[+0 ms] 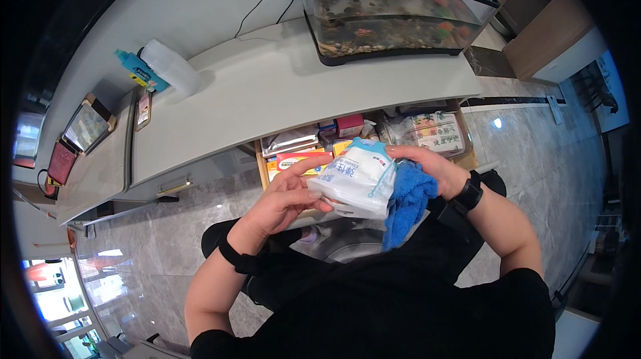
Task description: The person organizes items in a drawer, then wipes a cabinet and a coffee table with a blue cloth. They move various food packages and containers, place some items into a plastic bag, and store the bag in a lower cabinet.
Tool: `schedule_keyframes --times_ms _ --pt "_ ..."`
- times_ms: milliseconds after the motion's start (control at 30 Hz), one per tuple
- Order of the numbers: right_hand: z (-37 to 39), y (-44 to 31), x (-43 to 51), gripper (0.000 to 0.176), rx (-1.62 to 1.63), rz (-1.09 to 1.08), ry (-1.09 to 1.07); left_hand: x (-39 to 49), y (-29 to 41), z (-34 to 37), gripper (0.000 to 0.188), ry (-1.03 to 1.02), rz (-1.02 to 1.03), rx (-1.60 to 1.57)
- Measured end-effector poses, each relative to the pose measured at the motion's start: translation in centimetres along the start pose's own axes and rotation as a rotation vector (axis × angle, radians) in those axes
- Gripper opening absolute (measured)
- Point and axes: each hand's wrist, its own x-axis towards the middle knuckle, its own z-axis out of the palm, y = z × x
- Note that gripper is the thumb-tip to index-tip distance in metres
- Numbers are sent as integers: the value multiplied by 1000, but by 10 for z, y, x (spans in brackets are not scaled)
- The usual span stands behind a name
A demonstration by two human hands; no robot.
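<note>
Both my hands hold a white and light-blue plastic packet (353,176) with printed writing, above an open drawer (262,166). My left hand (293,193) pinches its lower left edge between thumb and fingers. At the upper right, my right hand (425,166) grips the packet and also has a blue cloth (409,198), which hangs down beside it. Under and behind the packet, the drawer holds a yellow and red box (303,161), a magenta box (349,125), silvery packets (290,141) and a plastic-wrapped printed package (435,133).
A fish tank (390,23) stands on the light cabinet top (260,83). To the left are stacked clear plastic cups (173,68), a teal bottle (142,71), a phone (143,110) and a framed item (89,126). The open drawer juts out towards my knees.
</note>
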Motion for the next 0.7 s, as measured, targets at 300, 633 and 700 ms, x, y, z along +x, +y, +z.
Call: schedule_keyframes --times_ms 300,633,700 --pt "-6 0 -6 43 -658 -258 375 1 -2 0 22 274 57 51" --pt "62 33 -60 59 -2170 -1306 297 9 -5 24 26 323 41 -34" --pt "67 39 -55 51 -2310 -1246 319 10 -5 28 28 304 15 -49"
